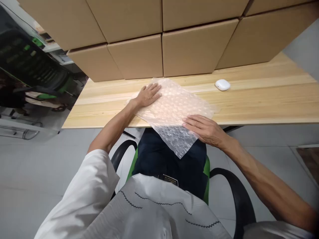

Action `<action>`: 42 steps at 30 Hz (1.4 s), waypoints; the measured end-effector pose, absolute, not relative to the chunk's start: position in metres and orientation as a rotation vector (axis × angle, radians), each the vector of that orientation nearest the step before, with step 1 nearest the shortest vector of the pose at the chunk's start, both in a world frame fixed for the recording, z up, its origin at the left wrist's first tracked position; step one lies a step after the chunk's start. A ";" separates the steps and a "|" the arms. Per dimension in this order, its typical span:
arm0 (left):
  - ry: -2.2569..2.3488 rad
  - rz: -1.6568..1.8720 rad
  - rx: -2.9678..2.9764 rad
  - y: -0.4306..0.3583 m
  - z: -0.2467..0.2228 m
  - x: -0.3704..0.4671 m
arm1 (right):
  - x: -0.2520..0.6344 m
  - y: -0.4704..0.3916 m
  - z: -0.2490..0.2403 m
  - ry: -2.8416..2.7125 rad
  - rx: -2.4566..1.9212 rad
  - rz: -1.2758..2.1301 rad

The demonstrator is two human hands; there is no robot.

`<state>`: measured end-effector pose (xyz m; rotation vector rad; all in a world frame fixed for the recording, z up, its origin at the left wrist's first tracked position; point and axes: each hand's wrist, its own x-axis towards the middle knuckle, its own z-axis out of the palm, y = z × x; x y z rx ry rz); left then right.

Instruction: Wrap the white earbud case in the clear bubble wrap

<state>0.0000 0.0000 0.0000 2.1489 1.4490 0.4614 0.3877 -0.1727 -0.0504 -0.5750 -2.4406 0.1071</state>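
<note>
Bubble wrap (171,103) lies cornerwise between left hand (147,95), fingers flat and loosely spread on it, gripping nothing, and right hand (204,129), fingers nearly straight, can't tell if pinching, droopy corner (178,142) just below-left of those.

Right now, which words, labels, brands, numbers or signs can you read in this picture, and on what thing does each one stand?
No text can be read.
Buckle: small marks, too small and blurred to read.
Boxes, wrap, white case: no lettering visible.
Shirt: dark wavy lines, not letters.
</note>
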 end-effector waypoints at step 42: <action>1.021 0.543 2.580 -0.137 -0.013 -0.053 | 0.392 -0.172 -0.059 -2.237 -0.746 0.067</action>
